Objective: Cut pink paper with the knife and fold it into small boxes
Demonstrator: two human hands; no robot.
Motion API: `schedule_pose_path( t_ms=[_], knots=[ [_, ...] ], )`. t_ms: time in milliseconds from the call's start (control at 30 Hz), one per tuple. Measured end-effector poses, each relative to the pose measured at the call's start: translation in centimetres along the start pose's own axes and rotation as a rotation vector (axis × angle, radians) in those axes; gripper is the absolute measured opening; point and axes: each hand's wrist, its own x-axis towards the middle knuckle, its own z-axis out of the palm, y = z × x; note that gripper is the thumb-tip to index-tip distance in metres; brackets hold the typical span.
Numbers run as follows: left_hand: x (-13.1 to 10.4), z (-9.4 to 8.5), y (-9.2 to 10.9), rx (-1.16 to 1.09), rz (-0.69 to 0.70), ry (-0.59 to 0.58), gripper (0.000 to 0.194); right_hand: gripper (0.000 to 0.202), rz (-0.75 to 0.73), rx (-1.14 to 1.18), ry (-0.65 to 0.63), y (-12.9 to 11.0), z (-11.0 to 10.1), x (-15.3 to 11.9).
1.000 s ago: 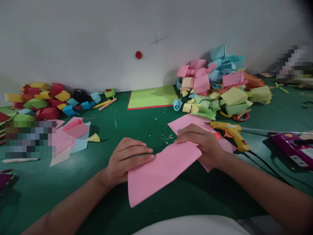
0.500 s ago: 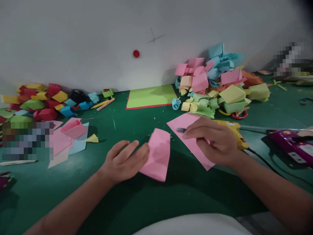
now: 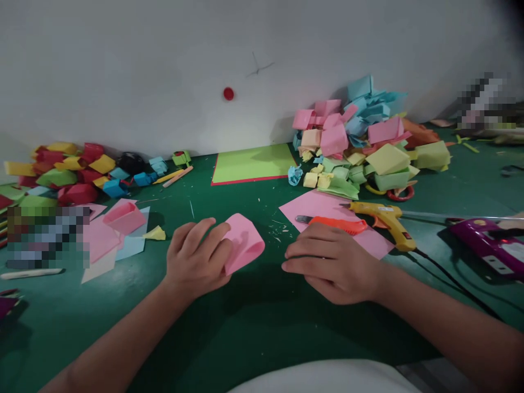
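My left hand (image 3: 198, 255) is closed on a folded pink paper (image 3: 244, 243), its fingers at the paper's left side. The paper is bent into a loop, with its open end toward the right. To the right, my right hand (image 3: 333, 263) hovers with fingers stretched to the left and slightly apart, nothing visible in them. Just behind that hand, an orange utility knife (image 3: 339, 222) lies on a flat pink sheet (image 3: 301, 204), partly hidden by the knuckles. Pale paper scraps (image 3: 281, 233) are scattered between the hands.
A yellow glue gun (image 3: 388, 218) lies right of the sheet, its cord running toward a purple power strip (image 3: 487, 245). Folded paper pieces (image 3: 333, 139) are heaped at back right, more (image 3: 77, 169) at back left. A lime-green sheet (image 3: 254, 164) lies by the wall.
My right hand has come off the utility knife, leaving it on the sheet, and moved left and nearer me. My left hand has turned the pink paper, showing its loop.
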Motion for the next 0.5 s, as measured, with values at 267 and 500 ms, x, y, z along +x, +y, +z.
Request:
schedule_pose_path(
  t_ms=[267, 500],
  knots=[
    [-0.4, 2.1, 1.5, -0.486, 0.092, -0.343, 0.016, 0.02, 0.075, 0.063, -0.082, -0.7, 1.0, 0.2],
    [-0.4, 2.0, 2.1, -0.585, -0.062, -0.428, 0.011, 0.027, 0.147, 0.07, -0.376, -1.1, 2.3, 0.1]
  ],
)
